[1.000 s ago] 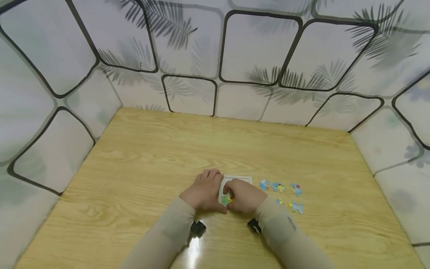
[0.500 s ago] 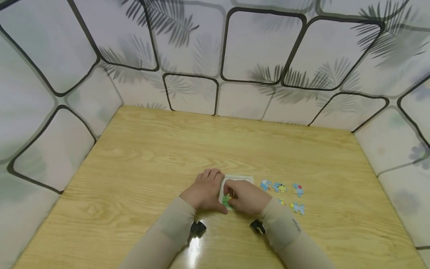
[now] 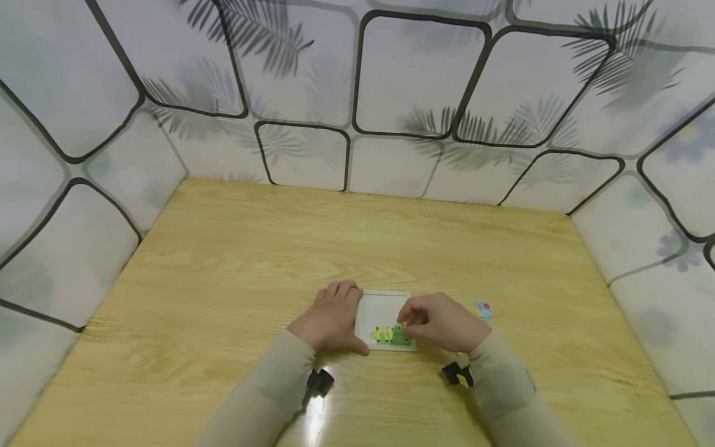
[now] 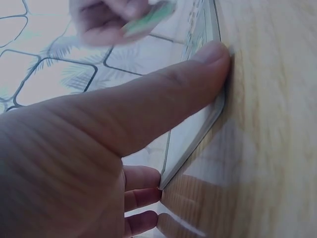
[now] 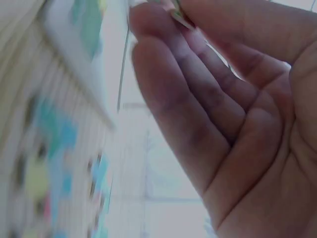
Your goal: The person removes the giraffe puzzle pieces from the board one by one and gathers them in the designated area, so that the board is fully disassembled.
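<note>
A white puzzle tray (image 3: 380, 307) lies on the table, with several green and yellow jigsaw pieces (image 3: 386, 335) along its near edge. My left hand (image 3: 329, 316) rests at the tray's left side; in the left wrist view its straight thumb (image 4: 163, 94) presses the rim and the other fingertips touch farther along. Over the tray's right edge, my right hand (image 3: 444, 320) pinches a green jigsaw piece (image 4: 148, 20) between thumb and fingers. The piece is raised off the tray in the left wrist view and mostly hidden by fingers in the right wrist view.
Right of the tray lie loose blue jigsaw pieces (image 3: 484, 310), largely hidden behind the right hand and sleeve in the head view. Blurred blue and yellow pieces (image 5: 54, 134) show in the right wrist view. A patterned wall covering (image 3: 313, 155) borders the wooden table (image 3: 268, 248).
My right hand has moved right, from over the tray's middle to its right edge, uncovering the tray's inside and the row of green and yellow pieces. My left hand stays at the tray.
</note>
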The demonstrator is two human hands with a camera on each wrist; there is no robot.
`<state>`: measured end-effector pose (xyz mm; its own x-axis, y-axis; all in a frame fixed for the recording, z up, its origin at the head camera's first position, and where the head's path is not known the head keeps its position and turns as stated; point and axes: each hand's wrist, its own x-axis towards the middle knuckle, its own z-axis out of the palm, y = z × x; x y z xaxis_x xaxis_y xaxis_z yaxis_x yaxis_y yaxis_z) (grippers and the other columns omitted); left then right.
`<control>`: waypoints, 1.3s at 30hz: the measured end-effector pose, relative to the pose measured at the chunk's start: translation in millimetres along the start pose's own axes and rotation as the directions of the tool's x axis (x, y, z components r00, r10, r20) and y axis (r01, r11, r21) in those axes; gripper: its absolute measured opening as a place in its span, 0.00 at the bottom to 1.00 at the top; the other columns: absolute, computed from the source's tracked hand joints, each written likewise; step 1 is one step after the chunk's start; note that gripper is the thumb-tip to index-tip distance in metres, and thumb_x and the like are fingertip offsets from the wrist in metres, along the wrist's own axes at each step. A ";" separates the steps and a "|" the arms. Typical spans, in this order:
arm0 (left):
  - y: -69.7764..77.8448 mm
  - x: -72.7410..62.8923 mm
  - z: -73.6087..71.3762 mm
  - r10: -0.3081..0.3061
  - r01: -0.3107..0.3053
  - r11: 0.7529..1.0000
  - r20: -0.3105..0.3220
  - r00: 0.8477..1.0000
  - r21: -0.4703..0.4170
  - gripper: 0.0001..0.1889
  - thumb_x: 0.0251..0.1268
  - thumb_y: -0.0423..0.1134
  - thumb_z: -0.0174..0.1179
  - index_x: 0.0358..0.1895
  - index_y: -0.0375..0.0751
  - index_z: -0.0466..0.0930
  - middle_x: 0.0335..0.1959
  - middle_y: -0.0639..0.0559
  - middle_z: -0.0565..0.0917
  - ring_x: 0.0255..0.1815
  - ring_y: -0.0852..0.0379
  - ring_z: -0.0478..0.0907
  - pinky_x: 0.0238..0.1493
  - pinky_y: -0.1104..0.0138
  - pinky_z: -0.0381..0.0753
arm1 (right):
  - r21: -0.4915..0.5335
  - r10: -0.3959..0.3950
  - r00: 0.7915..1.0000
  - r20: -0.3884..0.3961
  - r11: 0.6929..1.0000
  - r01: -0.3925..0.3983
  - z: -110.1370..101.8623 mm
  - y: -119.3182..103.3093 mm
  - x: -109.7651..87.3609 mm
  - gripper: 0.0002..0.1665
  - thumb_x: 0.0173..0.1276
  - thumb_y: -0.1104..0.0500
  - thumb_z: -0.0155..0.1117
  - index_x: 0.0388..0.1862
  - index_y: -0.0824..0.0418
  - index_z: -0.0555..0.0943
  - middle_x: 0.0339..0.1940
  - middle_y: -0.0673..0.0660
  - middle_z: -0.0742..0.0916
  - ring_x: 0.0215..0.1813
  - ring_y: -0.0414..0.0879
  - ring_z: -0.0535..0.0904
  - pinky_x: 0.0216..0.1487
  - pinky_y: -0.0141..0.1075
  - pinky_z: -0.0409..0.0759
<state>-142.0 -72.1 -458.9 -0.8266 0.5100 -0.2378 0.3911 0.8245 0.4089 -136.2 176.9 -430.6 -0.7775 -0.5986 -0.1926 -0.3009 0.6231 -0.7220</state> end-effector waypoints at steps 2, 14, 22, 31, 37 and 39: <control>-1.9 -1.1 -2.4 0.003 -0.003 1.000 -0.009 1.000 -0.007 0.58 0.42 0.63 0.78 0.74 0.36 0.60 0.73 0.41 0.62 0.74 0.42 0.56 0.74 0.48 0.56 | -0.040 0.023 0.999 0.027 0.999 -0.021 -3.3 2.9 -8.0 0.04 0.68 0.60 0.70 0.38 0.50 0.84 0.34 0.42 0.85 0.34 0.38 0.80 0.37 0.34 0.80; -7.1 -3.1 -9.7 0.009 -0.009 1.000 -0.026 1.000 -0.018 0.59 0.43 0.62 0.79 0.74 0.35 0.58 0.73 0.40 0.61 0.74 0.41 0.55 0.74 0.47 0.55 | -0.160 0.087 0.988 0.128 0.985 -0.066 -4.7 4.2 -28.6 0.11 0.60 0.68 0.68 0.27 0.52 0.80 0.25 0.43 0.79 0.29 0.38 0.72 0.30 0.33 0.73; -8.0 -0.9 -11.6 0.020 -0.020 1.000 -0.030 0.999 -0.014 0.58 0.43 0.62 0.79 0.74 0.35 0.59 0.72 0.40 0.62 0.73 0.41 0.56 0.74 0.48 0.55 | -0.230 0.192 0.980 0.049 0.957 -0.176 4.7 -4.9 -28.7 0.14 0.51 0.75 0.60 0.26 0.56 0.77 0.23 0.47 0.76 0.26 0.41 0.67 0.29 0.34 0.67; -4.9 -1.8 -2.0 0.008 -0.008 1.000 0.001 1.000 -0.002 0.58 0.43 0.63 0.78 0.74 0.35 0.60 0.74 0.40 0.62 0.75 0.41 0.55 0.75 0.48 0.55 | -0.195 0.134 0.989 0.065 0.974 -0.119 16.9 -3.2 -24.3 0.08 0.59 0.68 0.65 0.29 0.57 0.76 0.22 0.45 0.75 0.24 0.38 0.68 0.28 0.33 0.70; -0.2 -5.9 2.2 0.018 -0.018 1.000 -0.004 1.000 0.017 0.57 0.42 0.65 0.77 0.72 0.35 0.62 0.72 0.40 0.64 0.74 0.41 0.57 0.74 0.48 0.57 | -0.310 0.053 0.998 -0.016 0.949 -0.055 34.8 -15.3 -2.1 0.15 0.67 0.55 0.69 0.48 0.62 0.83 0.38 0.52 0.87 0.38 0.45 0.83 0.43 0.42 0.82; -0.2 -5.9 1.5 0.018 -0.018 0.999 -0.011 1.000 0.035 0.57 0.43 0.65 0.77 0.72 0.35 0.61 0.72 0.40 0.64 0.74 0.41 0.57 0.74 0.48 0.57 | -0.357 0.032 0.999 -0.029 0.933 -0.040 41.3 -21.6 5.9 0.21 0.66 0.55 0.69 0.55 0.64 0.82 0.47 0.57 0.87 0.47 0.50 0.84 0.50 0.47 0.82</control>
<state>-136.6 -75.0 -458.9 -0.8238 0.5221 -0.2206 0.4194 0.8233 0.3824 -111.5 139.1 -443.6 -0.8026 -0.5634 -0.1959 -0.4468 0.7854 -0.4283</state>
